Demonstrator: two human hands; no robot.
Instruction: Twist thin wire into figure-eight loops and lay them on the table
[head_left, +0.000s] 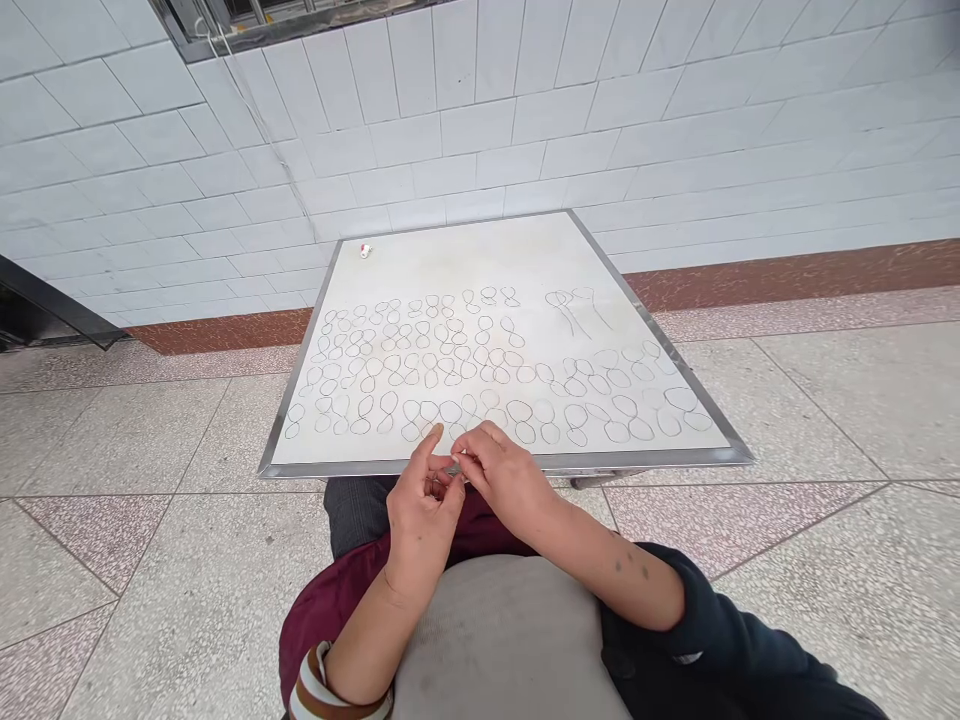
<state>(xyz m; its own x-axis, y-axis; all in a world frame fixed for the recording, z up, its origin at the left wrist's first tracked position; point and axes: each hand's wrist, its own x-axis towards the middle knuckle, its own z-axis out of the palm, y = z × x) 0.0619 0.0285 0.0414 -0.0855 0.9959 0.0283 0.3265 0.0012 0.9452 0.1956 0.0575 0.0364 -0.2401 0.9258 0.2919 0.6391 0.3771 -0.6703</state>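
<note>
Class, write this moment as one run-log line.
left hand: at small grey item | right hand: at same item | grip: unclear | white table: figure-eight loops

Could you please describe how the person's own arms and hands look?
Left hand and right hand wear no gloves. The left arm has a striped brown-and-white cuff; the right arm, marked with dark spots, has a dark blue sleeve.

Forearms (607,565) converge before the torso (495,640). Left hand (424,500): one digit raised, others curled. Right hand (504,478): thumb and fingers pinched, just beside the left.
</note>
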